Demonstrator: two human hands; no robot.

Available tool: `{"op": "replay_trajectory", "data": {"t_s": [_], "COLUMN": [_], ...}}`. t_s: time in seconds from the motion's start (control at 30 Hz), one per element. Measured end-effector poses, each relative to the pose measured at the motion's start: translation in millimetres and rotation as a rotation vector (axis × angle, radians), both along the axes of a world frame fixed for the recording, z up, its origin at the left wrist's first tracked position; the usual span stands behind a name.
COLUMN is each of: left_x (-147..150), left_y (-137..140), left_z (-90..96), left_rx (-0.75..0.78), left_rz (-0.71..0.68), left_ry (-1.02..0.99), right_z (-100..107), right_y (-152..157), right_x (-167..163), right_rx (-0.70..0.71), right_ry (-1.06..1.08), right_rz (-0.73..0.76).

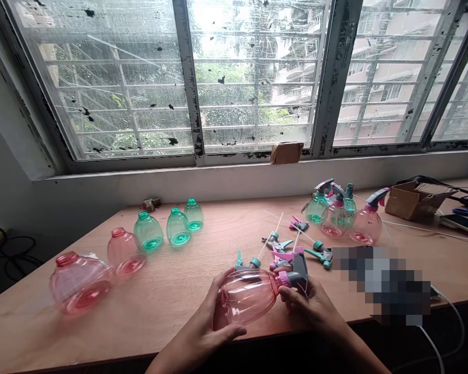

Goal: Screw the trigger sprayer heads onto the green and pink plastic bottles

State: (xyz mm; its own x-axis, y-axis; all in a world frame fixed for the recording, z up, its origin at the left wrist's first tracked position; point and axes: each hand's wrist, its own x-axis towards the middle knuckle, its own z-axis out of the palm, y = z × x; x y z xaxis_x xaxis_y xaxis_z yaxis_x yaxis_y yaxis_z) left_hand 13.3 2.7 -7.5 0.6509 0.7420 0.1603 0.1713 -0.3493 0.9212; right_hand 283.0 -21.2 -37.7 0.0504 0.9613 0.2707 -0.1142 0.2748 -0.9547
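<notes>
A clear pink spray bottle (249, 296) lies tilted on its side above the table's front edge, its neck toward the right. My left hand (212, 311) wraps round its base end, thumb below and fingers behind. At the neck, my right hand (310, 301) grips the grey and pink spray head (290, 275), which sits on the bottle's mouth; some of its fingers are hidden. Just behind the bottle lie several loose spray heads with thin tubes, among them a teal one (320, 254) and a pink one (299, 224).
Open-topped pink bottles (80, 283) and green bottles (148, 234) stand at the left. Bottles with spray heads (364, 223) cluster at the back right, near a cardboard box (417, 200). A blurred-out patch (390, 285) and white cables lie right. Windows line the back.
</notes>
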Motion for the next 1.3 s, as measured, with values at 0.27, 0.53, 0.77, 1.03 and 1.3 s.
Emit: {"op": "replay_trajectory", "data": {"t_s": [0.27,0.53,0.77,1.03,1.3], "left_x": [1.5,-1.7,5.5,-1.8,3.7], "left_y": [-0.9,-1.2,-0.5,-1.0,-1.5], "left_z": [2.1,2.1,-1.1,1.3,1.1], "left_rx": [0.003,-0.051,-0.010,-0.037,-0.038], "left_rz": [0.006,0.010,-0.001,0.004,0.010], "left_ry": [0.007,0.001,-0.045,-0.013,-0.041], "right_z": [1.3,-1.8,-2.0,-2.0,-4.6], "right_y": [-0.1,0.5,-1.0,0.2,1.3], "right_x": [0.6,0.5,1.8,1.9,2.4], "right_rx": [-0.008,0.001,0.002,0.003,-0.008], "right_ry": [-0.043,-0.001,-0.001,-0.021,-0.003], "right_rz": [0.011,0.023,0.030,0.047,0.041]}}
